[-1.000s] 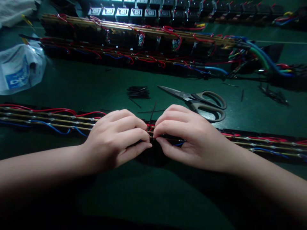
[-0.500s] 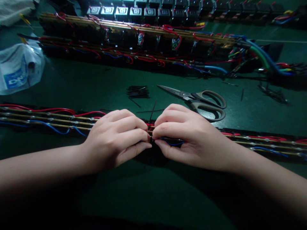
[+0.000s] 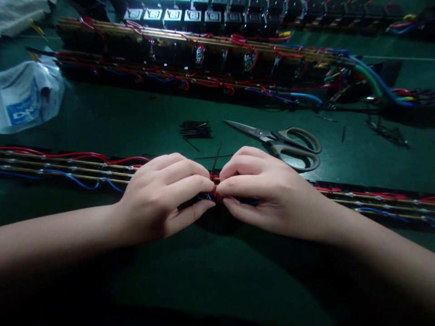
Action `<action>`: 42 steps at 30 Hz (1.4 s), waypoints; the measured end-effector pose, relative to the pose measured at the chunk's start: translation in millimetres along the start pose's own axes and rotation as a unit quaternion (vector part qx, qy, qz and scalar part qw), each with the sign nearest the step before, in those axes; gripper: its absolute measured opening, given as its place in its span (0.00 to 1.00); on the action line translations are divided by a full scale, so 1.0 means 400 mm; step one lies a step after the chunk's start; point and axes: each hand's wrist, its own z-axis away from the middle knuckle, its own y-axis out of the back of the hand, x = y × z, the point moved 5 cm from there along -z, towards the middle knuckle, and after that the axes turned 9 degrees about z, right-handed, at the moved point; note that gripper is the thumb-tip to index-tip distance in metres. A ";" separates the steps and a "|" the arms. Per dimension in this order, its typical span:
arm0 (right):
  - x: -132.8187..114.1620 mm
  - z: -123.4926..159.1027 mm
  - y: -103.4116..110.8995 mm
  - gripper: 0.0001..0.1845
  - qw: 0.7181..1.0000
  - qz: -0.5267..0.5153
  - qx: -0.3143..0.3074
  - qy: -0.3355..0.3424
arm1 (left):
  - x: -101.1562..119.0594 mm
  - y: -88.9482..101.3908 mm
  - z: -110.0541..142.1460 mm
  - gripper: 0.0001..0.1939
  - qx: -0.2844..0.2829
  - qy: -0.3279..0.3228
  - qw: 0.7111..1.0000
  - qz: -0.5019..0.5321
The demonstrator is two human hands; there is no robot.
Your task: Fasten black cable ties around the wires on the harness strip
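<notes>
A long black strip (image 3: pixel 68 170) with brass bars and red and blue wires lies across the green table in front of me. My left hand (image 3: pixel 163 194) and my right hand (image 3: pixel 268 192) meet over its middle, fingers curled and fingertips touching. Both pinch at the wires there; a bit of blue wire (image 3: pixel 249 202) shows under my right fingers. A thin black cable tie (image 3: pixel 216 159) sticks up just behind my fingertips. What sits between the fingertips is hidden.
Grey-handled scissors (image 3: pixel 288 142) lie just behind my right hand. A small bundle of black cable ties (image 3: pixel 195 130) lies behind the hands. More wired strips (image 3: pixel 210 63) run along the back. A white plastic bag (image 3: pixel 27 97) sits at the far left.
My fingertips have closed together over the middle of the strip, and the left index finger now reaches the right one. The arms have hardly moved.
</notes>
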 end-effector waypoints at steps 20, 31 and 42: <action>0.000 0.002 -0.001 0.09 1.000 -0.005 -0.007 -0.006 | 0.001 -0.002 -0.004 0.02 -0.011 -0.005 1.000 -0.019; 0.007 0.000 -0.006 0.07 1.000 -0.017 -0.006 -0.015 | 0.000 0.001 0.000 0.02 0.011 -0.006 1.000 0.006; 0.011 0.005 -0.012 0.09 1.000 0.000 -0.001 -0.009 | 0.001 0.001 0.001 0.04 0.013 -0.003 1.000 0.026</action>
